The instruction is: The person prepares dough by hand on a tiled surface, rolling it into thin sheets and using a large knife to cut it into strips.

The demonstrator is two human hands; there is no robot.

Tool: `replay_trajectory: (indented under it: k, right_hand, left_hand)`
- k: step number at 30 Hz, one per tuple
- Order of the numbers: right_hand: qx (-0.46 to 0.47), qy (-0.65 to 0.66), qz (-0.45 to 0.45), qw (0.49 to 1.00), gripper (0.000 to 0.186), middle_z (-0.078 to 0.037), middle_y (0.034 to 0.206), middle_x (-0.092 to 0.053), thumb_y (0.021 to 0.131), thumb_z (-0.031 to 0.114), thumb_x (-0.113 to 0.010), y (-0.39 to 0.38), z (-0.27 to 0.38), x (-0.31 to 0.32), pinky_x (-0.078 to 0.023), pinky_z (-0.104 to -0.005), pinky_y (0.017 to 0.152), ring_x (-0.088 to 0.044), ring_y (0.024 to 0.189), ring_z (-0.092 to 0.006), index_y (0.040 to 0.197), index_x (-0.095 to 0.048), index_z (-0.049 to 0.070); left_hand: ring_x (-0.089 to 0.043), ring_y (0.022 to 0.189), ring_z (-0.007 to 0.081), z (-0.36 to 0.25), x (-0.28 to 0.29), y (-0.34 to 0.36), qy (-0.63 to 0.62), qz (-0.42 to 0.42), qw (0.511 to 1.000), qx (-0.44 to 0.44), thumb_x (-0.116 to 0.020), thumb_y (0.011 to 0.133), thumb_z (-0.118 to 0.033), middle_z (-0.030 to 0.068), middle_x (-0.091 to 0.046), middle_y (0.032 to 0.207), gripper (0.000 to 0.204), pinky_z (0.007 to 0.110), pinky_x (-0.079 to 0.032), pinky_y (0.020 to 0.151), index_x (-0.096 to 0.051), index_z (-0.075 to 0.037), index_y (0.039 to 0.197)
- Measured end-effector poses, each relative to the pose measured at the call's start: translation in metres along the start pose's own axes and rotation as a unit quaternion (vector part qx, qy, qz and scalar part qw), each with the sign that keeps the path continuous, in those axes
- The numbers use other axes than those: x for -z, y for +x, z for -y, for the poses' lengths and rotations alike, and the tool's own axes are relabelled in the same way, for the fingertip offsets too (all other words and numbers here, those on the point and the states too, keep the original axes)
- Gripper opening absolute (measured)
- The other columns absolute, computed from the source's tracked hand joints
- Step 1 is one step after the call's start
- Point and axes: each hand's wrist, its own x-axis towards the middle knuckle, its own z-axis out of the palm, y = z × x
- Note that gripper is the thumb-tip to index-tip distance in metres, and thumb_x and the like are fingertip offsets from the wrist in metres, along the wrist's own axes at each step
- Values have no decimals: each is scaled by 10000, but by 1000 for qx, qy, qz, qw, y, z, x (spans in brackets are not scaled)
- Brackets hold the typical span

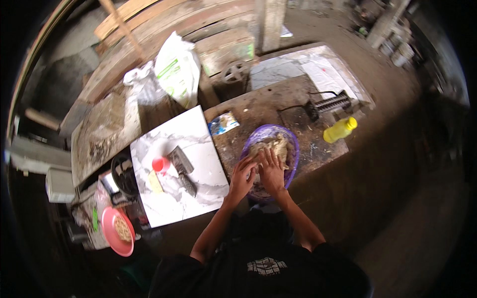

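Note:
A purple basin (296, 161) sits near the front edge of a worn wooden table (258, 107). In it lies a lumpy, beige, dough-like mass (279, 145). My right hand (272, 173) rests flat on this mass with its fingers stretched forward. Close beside it, my left hand (241, 179) touches the mass's left side, its fingers extended and the thumb toward the right hand. Neither hand grips anything that I can make out. Parts of the mass are hidden under both hands.
Left of the basin, a white marbled board (208, 196) carries a dark cleaver-like tool (180, 160), a red cup (160, 164) and a yellowish strip (155, 182). A yellow bottle (340, 130), a metal roller (330, 104), a small packet (223, 123), a white sack (178, 69) and a pink bowl (110, 233) stand around.

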Motion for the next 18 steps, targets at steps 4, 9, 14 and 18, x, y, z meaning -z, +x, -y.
replay_trajectory:
  k: [4, 9, 14, 18]
  right_hand:
    - [8, 194, -69, 979, 211, -166, 971, -525, 777, 97, -501, 13, 31, 22, -401, -381, 769, -497, 915, -310, 978, -531, 42]
    - [148, 308, 5, 940, 96, -114, 723, -555, 748, 119, -565, 27, 67, -3, -426, -362, 586, -531, 675, -277, 786, -541, 33]
    - [215, 150, 97, 960, 363, -151, 897, -508, 694, 112, -601, 32, 88, -59, -430, -377, 675, -497, 834, -310, 1021, -459, 42]
    - [129, 1, 145, 981, 699, -196, 1092, -396, 666, 126, -615, 33, 81, -87, -421, -409, 766, -448, 947, -356, 1251, -245, 35]
  left_hand:
    - [-477, 993, 293, -7, 21, -5, -41, -59, 996, 51, -511, 728, 7, 126, -531, 1039, 208, 363, -370, 845, -552, -29, 929]
    - [-516, 910, 305, 3, 54, -25, -12, -182, 974, 134, -508, 736, 2, 140, -569, 943, 200, 353, -394, 794, -553, -18, 930]
    - [-509, 893, 312, 32, 70, -68, 39, -248, 940, 231, -520, 742, -45, 141, -569, 914, 205, 367, -399, 775, -547, -30, 945]
    - [-483, 941, 302, 68, 73, -96, 101, -256, 927, 254, -534, 725, -52, 129, -552, 954, 237, 375, -375, 811, -540, -43, 962]
